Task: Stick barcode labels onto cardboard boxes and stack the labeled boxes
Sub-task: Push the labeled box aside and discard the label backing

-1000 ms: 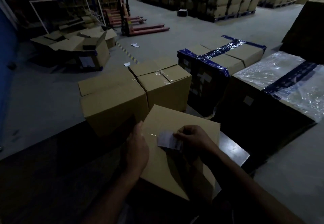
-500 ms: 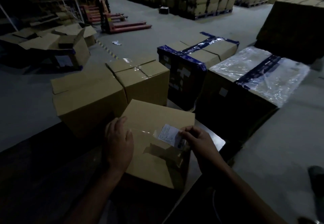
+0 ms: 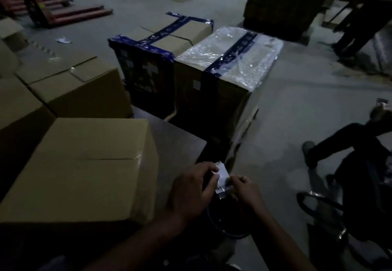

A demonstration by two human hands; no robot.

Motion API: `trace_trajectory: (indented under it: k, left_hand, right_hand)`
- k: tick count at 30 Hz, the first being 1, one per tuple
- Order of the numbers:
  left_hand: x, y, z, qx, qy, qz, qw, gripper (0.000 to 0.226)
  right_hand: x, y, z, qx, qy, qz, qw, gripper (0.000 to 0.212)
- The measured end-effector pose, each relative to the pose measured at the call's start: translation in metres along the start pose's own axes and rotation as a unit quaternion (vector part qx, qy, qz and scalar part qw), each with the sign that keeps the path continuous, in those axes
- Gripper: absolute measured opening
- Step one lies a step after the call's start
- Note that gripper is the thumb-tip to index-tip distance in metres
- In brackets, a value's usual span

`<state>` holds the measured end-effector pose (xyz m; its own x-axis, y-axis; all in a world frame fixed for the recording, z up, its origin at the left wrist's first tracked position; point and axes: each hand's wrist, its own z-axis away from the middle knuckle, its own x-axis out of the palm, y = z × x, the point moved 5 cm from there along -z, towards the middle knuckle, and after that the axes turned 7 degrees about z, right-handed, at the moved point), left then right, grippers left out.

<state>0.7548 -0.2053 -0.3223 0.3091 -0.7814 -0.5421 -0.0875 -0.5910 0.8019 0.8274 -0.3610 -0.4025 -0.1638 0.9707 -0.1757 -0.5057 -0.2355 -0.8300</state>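
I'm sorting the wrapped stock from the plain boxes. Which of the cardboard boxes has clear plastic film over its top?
The film-covered box, right of the blue-taped box: shiny clear film and one blue strip cover its top. The others show bare cardboard.

We see a small white barcode label (image 3: 221,178) pinched between both hands, left hand (image 3: 194,188) and right hand (image 3: 244,190), held off the right edge of the dark surface (image 3: 176,141). Its print looks like bars, though the dim light blurs it. Left of it, 1 plain brown cardboard box (image 3: 84,164) sits closed on the surface, its top seam taped.
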Motion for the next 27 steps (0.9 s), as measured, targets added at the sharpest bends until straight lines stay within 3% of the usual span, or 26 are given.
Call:
trace_trajectory:
  k: [6,10,18,24,27]
  left_hand:
    - [0.112,-0.062,0.009,-0.137,-0.167,-0.053,0.975,0.026]
    - [0.146,-0.063,0.014,-0.148,-0.209,-0.078,0.963,0.03]
    - [0.159,-0.051,-0.001,-0.168,-0.179,-0.079,0.966,0.029]
    - [0.141,-0.046,-0.004,-0.175,-0.12,-0.071,0.975,0.028]
    - [0.12,-0.044,-0.005,-0.175,-0.059,-0.057,0.981,0.027]
  right_hand:
    - [-0.069,0.084,-0.029,0.074,0.063,0.067,0.993,0.037]
    - [-0.098,0.113,-0.047,0.095,0.085,0.062,0.99,0.025]
    - [-0.116,0.142,-0.098,0.117,0.064,0.156,0.979,0.033]
    - [-0.083,0.124,-0.097,0.055,-0.073,0.23,0.969,0.042]
    - [-0.055,0.086,-0.083,-0.02,-0.127,0.236,0.963,0.02]
